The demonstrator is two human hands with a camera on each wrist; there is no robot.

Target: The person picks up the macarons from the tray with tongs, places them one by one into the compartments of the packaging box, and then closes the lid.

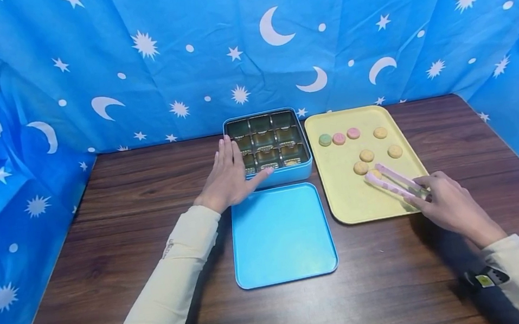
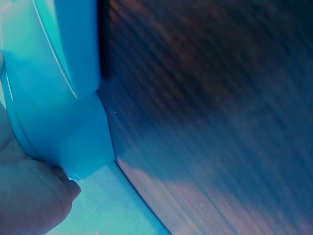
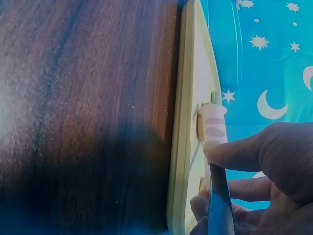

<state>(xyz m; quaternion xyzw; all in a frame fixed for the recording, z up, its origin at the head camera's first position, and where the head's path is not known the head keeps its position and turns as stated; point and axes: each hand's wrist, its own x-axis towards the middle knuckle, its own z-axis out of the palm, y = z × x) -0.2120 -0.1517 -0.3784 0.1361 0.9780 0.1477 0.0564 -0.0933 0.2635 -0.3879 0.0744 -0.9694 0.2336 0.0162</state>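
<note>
In the head view my right hand (image 1: 452,207) holds pink-and-white tongs (image 1: 387,188) over a yellow tray (image 1: 354,205). The tong tips are on either side of a small round yellow cookie (image 1: 376,174); whether they squeeze it I cannot tell. The right wrist view shows thumb and fingers pinching the tongs (image 3: 215,125). My left hand (image 1: 228,180), fingers straight, rests against the left edge of a blue tin (image 1: 286,175), its thumb along the front rim. Inside the tin, a gold divider (image 1: 263,139) forms several compartments. One green cookie (image 1: 325,139) and two pink cookies (image 1: 339,138) lie on the tray.
Several more yellow cookies (image 1: 394,151) are spread on the tray. A flat blue lid (image 1: 281,236) lies in front of the tin, left of the tray. Behind the wooden table (image 1: 357,302) hangs a blue curtain (image 1: 223,35) with moons and stars.
</note>
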